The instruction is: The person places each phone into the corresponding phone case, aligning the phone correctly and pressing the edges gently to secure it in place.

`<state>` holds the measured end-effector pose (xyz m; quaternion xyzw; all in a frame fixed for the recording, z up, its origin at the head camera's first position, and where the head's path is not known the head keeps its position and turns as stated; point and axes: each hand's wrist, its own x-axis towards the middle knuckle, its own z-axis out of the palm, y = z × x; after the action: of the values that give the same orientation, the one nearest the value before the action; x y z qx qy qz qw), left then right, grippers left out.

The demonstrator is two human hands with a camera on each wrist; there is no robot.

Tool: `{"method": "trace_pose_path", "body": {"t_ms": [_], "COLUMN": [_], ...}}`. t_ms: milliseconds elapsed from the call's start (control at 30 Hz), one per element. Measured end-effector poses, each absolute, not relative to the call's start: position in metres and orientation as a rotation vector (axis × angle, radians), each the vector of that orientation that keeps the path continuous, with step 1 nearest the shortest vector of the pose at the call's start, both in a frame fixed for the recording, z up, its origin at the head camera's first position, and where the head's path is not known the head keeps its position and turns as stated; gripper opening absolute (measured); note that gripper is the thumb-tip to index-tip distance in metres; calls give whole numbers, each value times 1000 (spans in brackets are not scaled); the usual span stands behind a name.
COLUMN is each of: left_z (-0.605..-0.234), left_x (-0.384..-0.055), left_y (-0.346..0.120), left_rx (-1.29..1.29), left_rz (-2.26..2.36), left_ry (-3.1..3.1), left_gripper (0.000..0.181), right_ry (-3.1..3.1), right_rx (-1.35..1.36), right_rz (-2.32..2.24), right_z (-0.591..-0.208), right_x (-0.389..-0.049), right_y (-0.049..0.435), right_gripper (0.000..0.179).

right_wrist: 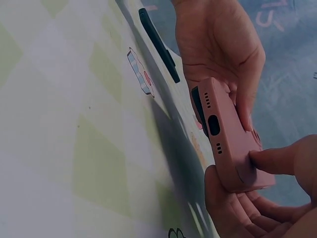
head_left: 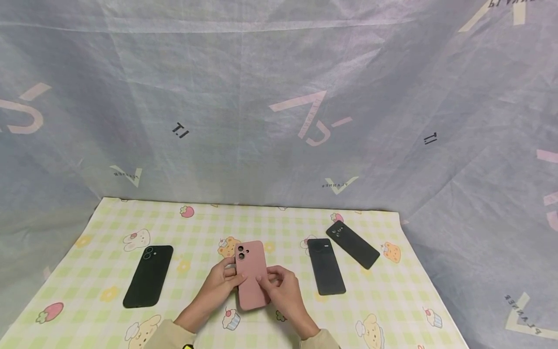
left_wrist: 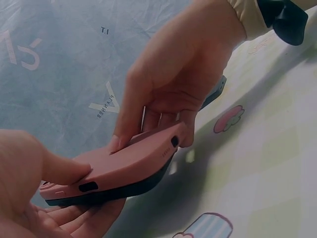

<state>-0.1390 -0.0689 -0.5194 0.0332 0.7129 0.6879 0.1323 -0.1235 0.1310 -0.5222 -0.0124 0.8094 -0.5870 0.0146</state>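
Both hands hold a pink phone case [head_left: 254,296] above the table, its back and camera cutouts facing up. A dark phone [left_wrist: 143,187] shows as a band along the case's underside and protrudes below its rim. My left hand [head_left: 218,283] grips the camera-end side, thumb on the pink back and fingers underneath. My right hand [head_left: 285,292] holds the opposite side nearer the port end, thumb pressed on the back and fingers curled at the edge. The port cutout [right_wrist: 214,125] and the small holes beside it face the right wrist view.
On the checked tablecloth [head_left: 196,232], a black phone-shaped slab [head_left: 149,276] with two camera rings lies at left. To the right lie a dark rectangular phone [head_left: 327,269] and a black slab with camera openings [head_left: 354,245]. A grey printed curtain [head_left: 235,121] stands behind the table.
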Motion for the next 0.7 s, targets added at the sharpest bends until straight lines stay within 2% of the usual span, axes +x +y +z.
{"method": "trace_pose_path", "body": {"t_ms": [300, 700], "left_z": [-517, -518], "left_x": [-138, -134], "left_y": [-67, -65], "left_rx": [49, -95], "left_rz": [2027, 2190], "left_ry": [2059, 2052], "left_gripper": [57, 56], "right_ry": [2342, 1857], "right_rx": [-37, 69], "right_rz": [-1924, -2157], "right_z": [-527, -529], "right_x": [-122, -114], "right_y": [128, 124], "right_gripper": [25, 36]}}
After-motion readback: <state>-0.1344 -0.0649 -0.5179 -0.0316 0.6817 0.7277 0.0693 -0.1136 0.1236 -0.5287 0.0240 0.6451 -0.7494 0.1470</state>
